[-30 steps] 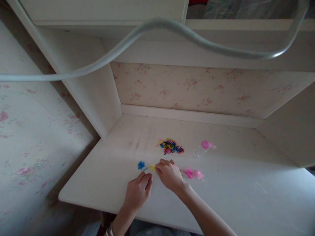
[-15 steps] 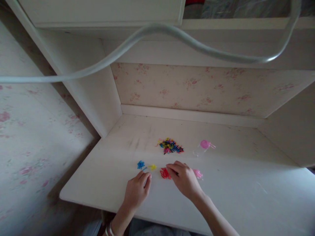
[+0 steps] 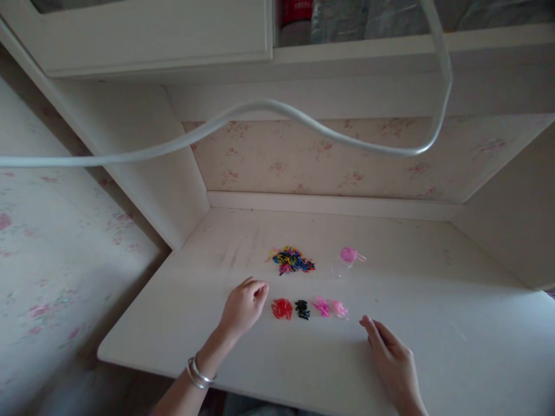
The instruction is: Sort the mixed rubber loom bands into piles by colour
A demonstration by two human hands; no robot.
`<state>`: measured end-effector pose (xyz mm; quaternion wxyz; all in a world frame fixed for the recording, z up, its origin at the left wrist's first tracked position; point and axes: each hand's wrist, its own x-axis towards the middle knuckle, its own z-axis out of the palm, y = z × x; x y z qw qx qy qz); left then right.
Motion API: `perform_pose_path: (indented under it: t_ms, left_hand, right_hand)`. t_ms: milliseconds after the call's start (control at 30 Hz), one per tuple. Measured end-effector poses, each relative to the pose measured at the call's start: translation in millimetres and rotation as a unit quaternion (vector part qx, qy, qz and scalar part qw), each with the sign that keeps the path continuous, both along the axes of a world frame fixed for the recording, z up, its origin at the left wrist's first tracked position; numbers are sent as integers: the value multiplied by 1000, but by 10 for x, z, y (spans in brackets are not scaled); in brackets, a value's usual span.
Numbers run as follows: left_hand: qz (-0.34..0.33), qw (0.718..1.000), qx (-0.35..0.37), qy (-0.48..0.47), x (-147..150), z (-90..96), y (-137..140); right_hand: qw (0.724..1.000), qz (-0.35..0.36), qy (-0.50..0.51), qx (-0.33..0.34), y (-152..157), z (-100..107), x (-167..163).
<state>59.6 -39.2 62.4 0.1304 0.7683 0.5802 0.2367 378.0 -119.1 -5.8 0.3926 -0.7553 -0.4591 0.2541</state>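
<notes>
My left hand (image 3: 245, 301) is closed over the table, just left of the red rubber bands (image 3: 281, 309). It hides the spot of the blue and yellow bands, and whatever its fingers hold cannot be made out. My right hand (image 3: 392, 359) is to the right of the row, thumb and fingers pressed together; anything between them is too small to tell. Between the hands lie small piles of black bands (image 3: 302, 309), bright pink bands (image 3: 321, 306) and light pink bands (image 3: 339, 309). Behind them sits a mixed heap of coloured bands (image 3: 291, 260).
A clear little container with a pink lid (image 3: 348, 255) lies behind the piles on the white table (image 3: 195, 323). A white cable (image 3: 269, 105) hangs across the view in front of the shelf (image 3: 347, 63). A side panel (image 3: 147, 173) rises on the left.
My right hand has moved right, off the red bands, uncovering the black and bright pink piles. My left hand has shifted slightly forward, now covering the blue and yellow bands. The view has turned slightly.
</notes>
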Motion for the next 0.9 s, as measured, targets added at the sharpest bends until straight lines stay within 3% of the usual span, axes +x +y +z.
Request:
perform_pose_path:
  t_ms: [200,367,633,900]
  left_hand:
    - [44,996,-11,74,262,21,561]
    - [55,993,-19,102,439,-51,833]
    - [62,992,-30,104,564,-93,907]
    - [80,996,-31,32,472,-38,971]
  right_hand:
    - [996,69,-62,8,-62,17,-129]
    - [994,93,-52,25,-65,40,-114]
    - [992,112,-45,37,-35,30,-78]
    - [992,109,-28,48,-10,74,-80]
